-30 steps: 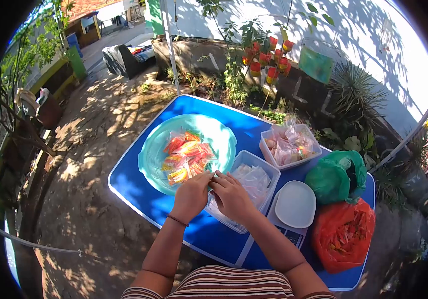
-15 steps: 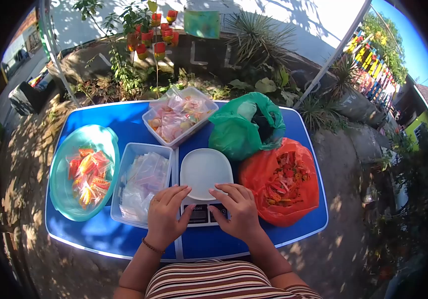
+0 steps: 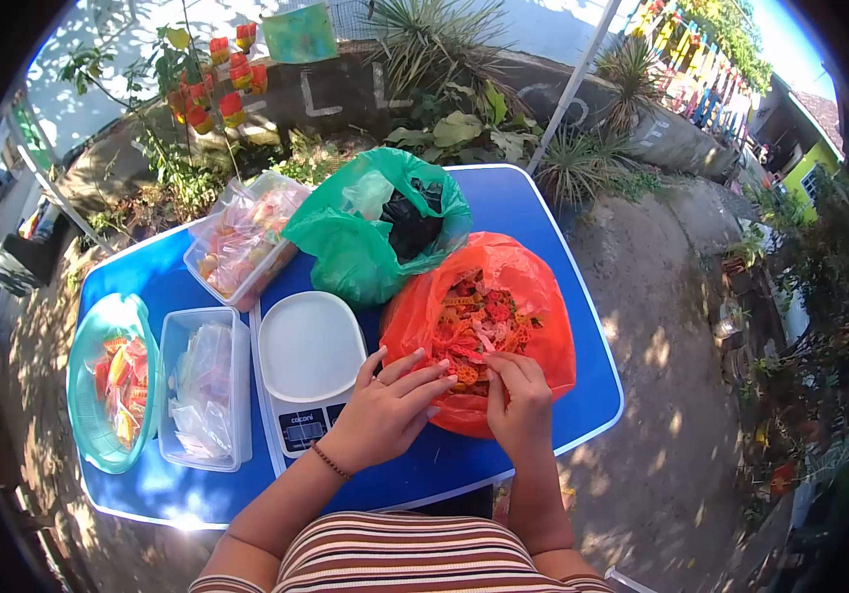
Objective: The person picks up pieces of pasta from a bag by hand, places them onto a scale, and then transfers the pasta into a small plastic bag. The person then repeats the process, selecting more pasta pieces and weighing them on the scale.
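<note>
An orange plastic bag point(image 3: 543, 296) lies open on the blue table point(image 3: 533, 203), filled with red and orange snack pieces point(image 3: 472, 331). My left hand point(image 3: 385, 405) rests with fingers spread on the bag's near left rim, beside the white kitchen scale point(image 3: 308, 346). My right hand point(image 3: 521, 400) reaches into the bag's mouth, its fingers curled down over the snacks. What the fingers pinch is hidden.
A green bag point(image 3: 345, 252) stands behind the scale. Left of the scale sit a clear tub of small plastic bags point(image 3: 205, 385) and a teal basin point(image 3: 83, 395) of packed snacks. Another clear tub of packets point(image 3: 242, 242) is at the back. Plants and dirt ground surround the table.
My view has swung to the right. Both hands left the scale's front and moved right to the orange bag; a second ago they were at the tub of plastic bags.
</note>
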{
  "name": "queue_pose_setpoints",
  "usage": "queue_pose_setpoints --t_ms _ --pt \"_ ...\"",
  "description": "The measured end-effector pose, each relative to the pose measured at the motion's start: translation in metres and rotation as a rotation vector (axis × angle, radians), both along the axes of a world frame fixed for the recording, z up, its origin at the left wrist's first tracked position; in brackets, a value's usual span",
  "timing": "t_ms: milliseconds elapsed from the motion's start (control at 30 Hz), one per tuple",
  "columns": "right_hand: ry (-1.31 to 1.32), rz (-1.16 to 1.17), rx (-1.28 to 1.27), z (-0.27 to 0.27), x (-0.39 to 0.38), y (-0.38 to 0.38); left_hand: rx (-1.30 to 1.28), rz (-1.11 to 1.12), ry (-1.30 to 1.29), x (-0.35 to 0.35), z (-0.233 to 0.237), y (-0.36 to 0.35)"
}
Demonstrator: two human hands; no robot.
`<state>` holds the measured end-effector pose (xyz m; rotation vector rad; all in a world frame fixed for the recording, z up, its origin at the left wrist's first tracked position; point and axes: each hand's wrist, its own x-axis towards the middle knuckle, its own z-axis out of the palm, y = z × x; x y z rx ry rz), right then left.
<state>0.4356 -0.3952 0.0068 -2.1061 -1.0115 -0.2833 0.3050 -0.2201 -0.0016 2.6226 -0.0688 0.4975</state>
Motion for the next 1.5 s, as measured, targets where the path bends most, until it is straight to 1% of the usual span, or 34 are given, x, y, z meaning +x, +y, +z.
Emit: queue_pose_setpoints --t_ms 167,267,333,367,467,567,667,767,867,900,1000,1100,1200,1333,1433,1500 --pt "-0.055 0.100 -0.057 -0.012 0.011 0.017 0.068 0.092 0.106 0.001 -0.013 -0.001" --pt "-0.105 -0.001 -0.150 -0.020 0.011 0.028 0.072 0.150 0.115 -0.002 -0.011 -0.003" --pt "-0.058 -0.007 -0.177 -0.018 0.010 0.028 0.101 0.186 0.120 -0.005 -0.011 -0.002" --pt "-0.032 -0.013 -0.190 -0.016 0.010 0.027 0.095 0.189 0.126 -0.007 -0.011 -0.002" --pt "-0.063 -0.073 -0.271 -0.006 0.010 0.023 0.064 0.181 0.128 -0.011 -0.011 0.000" --pt "0.081 -0.043 -0.018 -0.012 0.014 0.018 0.009 0.164 0.084 -0.016 -0.008 0.000" --pt "0.778 0.066 0.373 -0.008 0.008 0.021 -0.056 0.160 0.007 -0.026 -0.005 0.000" --pt "1.013 0.263 0.472 0.001 0.004 0.031 -0.099 0.165 -0.050 -0.038 -0.001 0.000" --pt "1.075 0.363 0.453 0.006 -0.008 0.053 -0.099 0.197 -0.090 -0.052 -0.004 0.005" --pt "1.019 0.339 0.405 0.003 -0.015 0.063 -0.095 0.222 -0.106 -0.056 -0.004 0.008" --pt "0.364 0.317 0.083 0.009 -0.038 0.097 -0.120 0.243 -0.139 -0.069 -0.008 0.014" --pt "0.296 0.335 -0.041 -0.003 -0.052 0.128 -0.157 0.244 -0.145 -0.077 -0.009 0.016" --pt "0.389 0.386 -0.052 -0.019 -0.057 0.152 -0.152 0.255 -0.145 -0.083 -0.011 0.020" --pt "0.313 0.417 0.079 -0.024 -0.057 0.150 -0.163 0.270 -0.120 -0.087 -0.008 0.023" --pt "0.245 0.373 0.194 -0.013 -0.053 0.130 -0.200 0.247 -0.095 -0.086 -0.011 0.023" --pt "0.223 0.320 0.265 0.001 -0.044 0.110 -0.234 0.195 -0.137 -0.079 -0.015 0.020"
